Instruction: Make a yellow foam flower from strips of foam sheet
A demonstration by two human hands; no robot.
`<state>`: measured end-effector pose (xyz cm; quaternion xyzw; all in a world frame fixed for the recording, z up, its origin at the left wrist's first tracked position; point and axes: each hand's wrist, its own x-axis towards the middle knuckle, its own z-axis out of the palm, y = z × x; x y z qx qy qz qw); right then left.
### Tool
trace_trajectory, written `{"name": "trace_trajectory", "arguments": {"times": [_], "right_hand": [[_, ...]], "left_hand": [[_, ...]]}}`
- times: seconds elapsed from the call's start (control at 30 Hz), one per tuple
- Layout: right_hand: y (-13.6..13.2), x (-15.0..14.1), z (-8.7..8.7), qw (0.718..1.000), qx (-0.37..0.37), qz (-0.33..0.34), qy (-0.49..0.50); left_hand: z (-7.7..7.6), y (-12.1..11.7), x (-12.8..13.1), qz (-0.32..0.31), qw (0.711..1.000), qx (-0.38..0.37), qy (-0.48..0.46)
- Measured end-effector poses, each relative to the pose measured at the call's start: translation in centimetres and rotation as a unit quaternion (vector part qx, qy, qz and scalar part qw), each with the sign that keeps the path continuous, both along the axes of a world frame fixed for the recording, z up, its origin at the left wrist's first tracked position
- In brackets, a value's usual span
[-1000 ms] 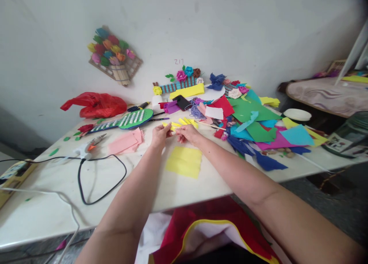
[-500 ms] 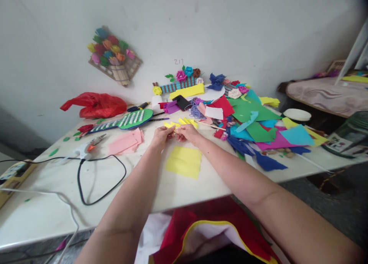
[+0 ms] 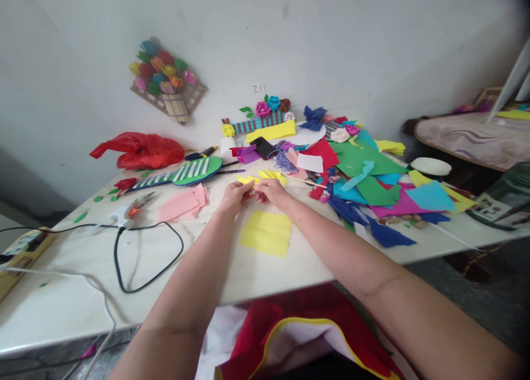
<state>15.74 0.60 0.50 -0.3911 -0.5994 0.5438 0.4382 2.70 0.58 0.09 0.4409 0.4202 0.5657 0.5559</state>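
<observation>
My left hand [image 3: 236, 196] and my right hand [image 3: 271, 192] meet over the white table [image 3: 199, 264], fingertips almost touching. Between them both pinch a small piece of yellow crepe paper [image 3: 255, 182], mostly covered by the fingers. Just beyond the hands lie several yellow paper strips [image 3: 273, 175]. A flat yellow paper square [image 3: 267, 233] rests on the table between my forearms. To the left of my left hand is a stack of pink paper pieces [image 3: 183, 203].
A glue gun [image 3: 124, 215] with a black cable and pliers [image 3: 143, 199] lie left. Behind are a green woven fan-shaped piece [image 3: 196, 171] and a red plastic bag [image 3: 147, 149]. Coloured paper scraps [image 3: 364, 164] pile up right, near a large glass jar [image 3: 505, 198].
The whole view has shifted slightly, with objects appearing a little further right. Both hands keep nearly the same pinch on the yellow paper.
</observation>
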Motion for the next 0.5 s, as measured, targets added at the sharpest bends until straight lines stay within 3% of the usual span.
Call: {"name": "trace_trajectory", "arguments": {"times": [0.23,0.5], "right_hand": [[0.33,0.06,-0.35,1.0,0.005,0.013,0.014],[0.44,0.01,-0.76,0.999,0.007,0.039,0.014]], "left_hand": [[-0.29,0.36,-0.36,0.032,0.999,0.026,0.004],[-0.23,0.26,-0.45,0.109,0.991,0.058,-0.054]]}}
